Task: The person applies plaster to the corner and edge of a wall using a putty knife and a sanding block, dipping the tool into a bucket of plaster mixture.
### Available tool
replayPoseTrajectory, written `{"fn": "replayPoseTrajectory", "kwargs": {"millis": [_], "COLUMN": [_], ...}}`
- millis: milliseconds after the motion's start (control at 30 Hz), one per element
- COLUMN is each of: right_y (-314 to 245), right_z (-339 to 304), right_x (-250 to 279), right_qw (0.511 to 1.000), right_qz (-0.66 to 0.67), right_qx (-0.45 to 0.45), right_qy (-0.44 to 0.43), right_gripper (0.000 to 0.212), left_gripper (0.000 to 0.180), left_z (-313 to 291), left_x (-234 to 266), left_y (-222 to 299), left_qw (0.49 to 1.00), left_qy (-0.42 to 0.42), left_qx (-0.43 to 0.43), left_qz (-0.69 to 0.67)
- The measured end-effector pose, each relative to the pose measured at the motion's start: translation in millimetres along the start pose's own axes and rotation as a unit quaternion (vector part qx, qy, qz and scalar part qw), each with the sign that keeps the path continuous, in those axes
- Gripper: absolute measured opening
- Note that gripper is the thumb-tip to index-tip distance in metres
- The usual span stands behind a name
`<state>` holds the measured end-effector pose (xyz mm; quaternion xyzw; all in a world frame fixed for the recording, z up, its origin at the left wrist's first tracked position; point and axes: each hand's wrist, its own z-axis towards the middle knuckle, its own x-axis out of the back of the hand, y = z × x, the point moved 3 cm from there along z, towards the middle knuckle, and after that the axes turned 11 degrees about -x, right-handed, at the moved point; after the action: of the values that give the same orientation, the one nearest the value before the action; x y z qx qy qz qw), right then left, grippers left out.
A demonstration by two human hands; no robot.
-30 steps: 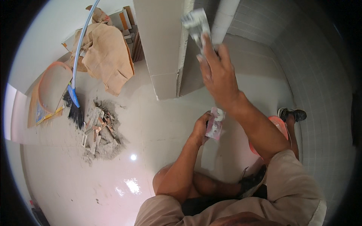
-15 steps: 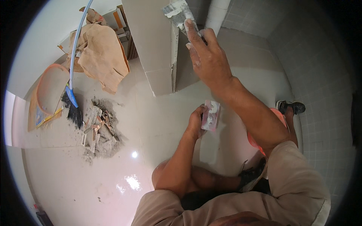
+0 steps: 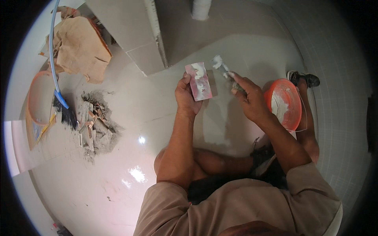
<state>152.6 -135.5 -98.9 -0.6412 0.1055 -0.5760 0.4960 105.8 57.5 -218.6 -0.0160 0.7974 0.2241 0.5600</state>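
My left hand (image 3: 186,94) is closed around the lower left side of a flat pinkish rectangular plate (image 3: 204,88) smeared with white paste. To its right, my right hand (image 3: 251,98) grips a putty knife (image 3: 225,70) by the handle, with white paste on its blade. The blade is raised a little apart from the plate's right edge. Just right of my right hand, an orange bucket (image 3: 297,103) stands on the floor with white paste inside.
A tiled wall end (image 3: 147,55) with a rough edge stands ahead, with a white pipe (image 3: 201,10) beyond it. On the left are a rubble heap (image 3: 94,128), a blue-handled broom (image 3: 63,104), brown paper (image 3: 80,49) and an orange hoop-like rim (image 3: 30,98). A grey tiled wall (image 3: 334,129) runs along the right.
My right hand has brought the putty knife down from the wall's edge toward the plate. My left hand has raised the plate forward and left. The bucket has come into fuller view.
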Motion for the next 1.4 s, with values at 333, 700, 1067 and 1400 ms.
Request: {"fn": "replayPoseTrajectory", "kwargs": {"millis": [333,700,1067,1400], "right_y": [-63,-90,-126,-13], "right_z": [50,143,118,-60], "right_x": [4,-60,6,61], "right_qw": [0.996,0.938,0.958,0.993], "right_qz": [-0.054,-0.129,0.001,0.045], "right_qx": [0.064,0.291,0.25,-0.093], "right_qy": [-0.038,0.135,0.138,0.053], "right_gripper": [0.059,0.076,0.066,0.067], "left_gripper": [0.04,0.04,0.043,0.044], "left_z": [-7,-1,-2,-37], "left_x": [-19,0,-7,-66], "left_y": [-1,-7,5,81], "left_qw": [0.996,0.996,0.998,0.955], "left_qy": [0.001,0.024,-0.029,-0.147], "left_qx": [-0.015,0.023,0.009,-0.24], "left_qz": [0.089,0.079,0.057,0.093]}}
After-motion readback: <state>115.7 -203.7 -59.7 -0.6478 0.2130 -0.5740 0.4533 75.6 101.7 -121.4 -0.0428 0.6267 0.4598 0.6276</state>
